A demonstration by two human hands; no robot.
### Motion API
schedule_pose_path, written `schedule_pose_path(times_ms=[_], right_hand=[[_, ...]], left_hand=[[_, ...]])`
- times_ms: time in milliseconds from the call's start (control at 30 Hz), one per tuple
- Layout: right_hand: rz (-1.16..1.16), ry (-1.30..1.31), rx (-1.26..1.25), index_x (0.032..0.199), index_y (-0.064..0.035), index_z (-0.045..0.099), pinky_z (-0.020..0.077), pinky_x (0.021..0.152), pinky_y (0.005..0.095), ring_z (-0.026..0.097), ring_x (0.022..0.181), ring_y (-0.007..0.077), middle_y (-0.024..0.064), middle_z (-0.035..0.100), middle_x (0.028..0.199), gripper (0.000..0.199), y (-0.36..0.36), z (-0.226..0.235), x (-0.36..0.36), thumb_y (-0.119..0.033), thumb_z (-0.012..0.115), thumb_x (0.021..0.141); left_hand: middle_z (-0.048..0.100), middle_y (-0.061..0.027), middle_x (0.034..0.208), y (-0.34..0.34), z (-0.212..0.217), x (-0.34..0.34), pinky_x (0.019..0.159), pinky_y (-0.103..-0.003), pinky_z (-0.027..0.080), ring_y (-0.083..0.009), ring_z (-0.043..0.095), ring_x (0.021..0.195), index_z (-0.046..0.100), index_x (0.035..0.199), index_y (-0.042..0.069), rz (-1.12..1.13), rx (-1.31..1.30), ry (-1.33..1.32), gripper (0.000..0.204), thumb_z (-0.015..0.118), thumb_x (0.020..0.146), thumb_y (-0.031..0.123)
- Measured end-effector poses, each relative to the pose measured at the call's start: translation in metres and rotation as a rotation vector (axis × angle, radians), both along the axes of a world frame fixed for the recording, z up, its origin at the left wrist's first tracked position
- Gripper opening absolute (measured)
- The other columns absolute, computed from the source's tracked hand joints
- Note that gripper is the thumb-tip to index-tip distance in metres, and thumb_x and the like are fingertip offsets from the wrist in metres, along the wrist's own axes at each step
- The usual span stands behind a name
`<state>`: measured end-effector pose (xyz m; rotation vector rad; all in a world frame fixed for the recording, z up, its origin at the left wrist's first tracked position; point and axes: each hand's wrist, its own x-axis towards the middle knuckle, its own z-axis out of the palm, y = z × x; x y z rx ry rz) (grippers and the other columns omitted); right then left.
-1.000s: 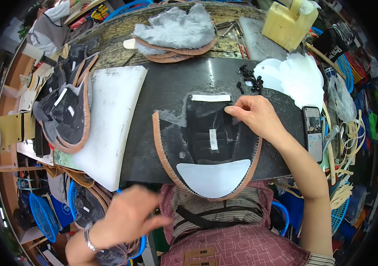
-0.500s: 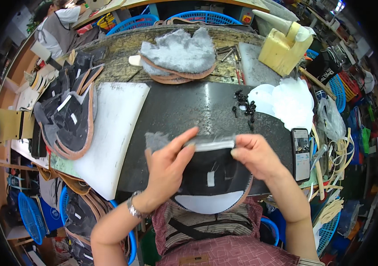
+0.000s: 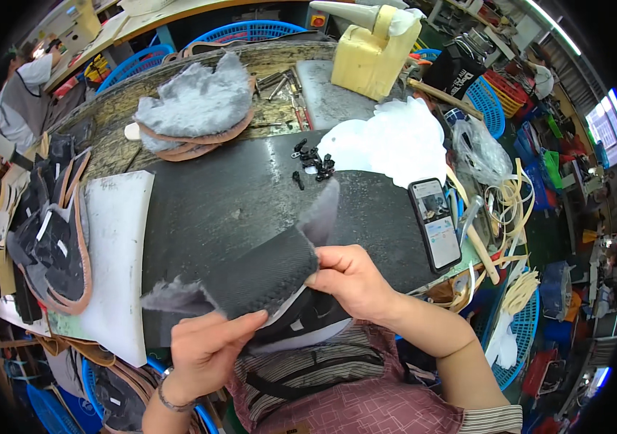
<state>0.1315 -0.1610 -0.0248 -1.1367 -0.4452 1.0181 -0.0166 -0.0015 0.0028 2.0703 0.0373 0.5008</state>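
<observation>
A black, fleece-lined shoe upper [image 3: 261, 275] is held low over the dark work mat [image 3: 192, 202]. Its ribbed band faces up, and grey fluffy lining sticks out at both ends. My left hand [image 3: 210, 347] grips its near left edge, with the fingers laid along the rim. At the right end, my right hand [image 3: 348, 278] pinches the edge between thumb and fingers. Below the band, the dark body with a small white tag hangs toward my apron, partly hidden. A heap of small black pieces [image 3: 313, 163], resembling zipper pulls, lies beyond the upper.
Similar uppers [image 3: 55, 239] pile up on the left beside a white board [image 3: 109, 267]. Grey fluffy uppers [image 3: 196, 105] lie at the back. White sheets [image 3: 395, 141], a phone [image 3: 435, 224] and a yellow spouted jug [image 3: 370, 61] stand rightward. Another person [image 3: 22, 101] sits far left.
The upper has been tilted so its ribbed band now shows, with lining flaring at both ends. Both hands have moved down and to the left in view. The whole view has swung rightward.
</observation>
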Motion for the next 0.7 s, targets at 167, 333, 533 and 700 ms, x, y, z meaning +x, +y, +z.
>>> schedule_pose_path(times_ms=[167,333,533,700], right_hand=[[-0.184,-0.690,-0.085,0.089,0.0029,0.060,0.0433,0.060,0.0258,0.054,0.073,0.0085,0.0069,0.061,0.081,0.014,0.006,0.006,-0.005,0.001,0.049,0.081],[0.091,0.024,0.153,0.106,0.0033,0.060,0.0366,0.093,0.0300,0.053,0.103,0.0199,0.0117,0.056,0.114,0.030,0.006,0.000,0.021,0.001,0.053,0.076],[0.373,-0.336,-0.221,0.122,-0.0026,0.051,0.0400,0.091,0.0292,0.053,0.103,0.0143,0.0083,0.056,0.114,0.041,0.030,-0.004,0.042,-0.015,0.060,0.084],[0.171,-1.389,0.108,0.104,-0.0011,0.061,0.0502,0.072,0.0285,0.061,0.081,0.0202,0.0109,0.061,0.097,0.027,0.024,-0.031,0.040,-0.006,0.058,0.077]], left_hand=[[0.048,-0.0002,0.054,-0.007,0.007,0.002,0.041,-0.026,0.036,-0.0126,0.044,0.043,0.067,0.102,0.007,-0.031,0.484,-0.162,0.043,0.062,0.060,-0.002],[0.055,-0.0041,0.062,-0.003,0.011,0.006,0.047,-0.025,0.043,-0.0146,0.053,0.051,0.067,0.098,0.008,0.021,0.152,0.008,0.032,0.067,0.067,-0.003],[0.064,-0.0144,0.079,0.011,-0.018,0.028,0.059,-0.026,0.049,-0.0248,0.063,0.063,0.054,0.103,-0.002,0.252,-0.748,0.274,0.034,0.065,0.071,-0.003],[0.060,-0.0216,0.095,0.019,-0.056,0.043,0.079,-0.036,0.045,-0.0321,0.058,0.093,0.057,0.098,-0.004,0.248,0.090,0.176,0.030,0.062,0.071,0.006]])
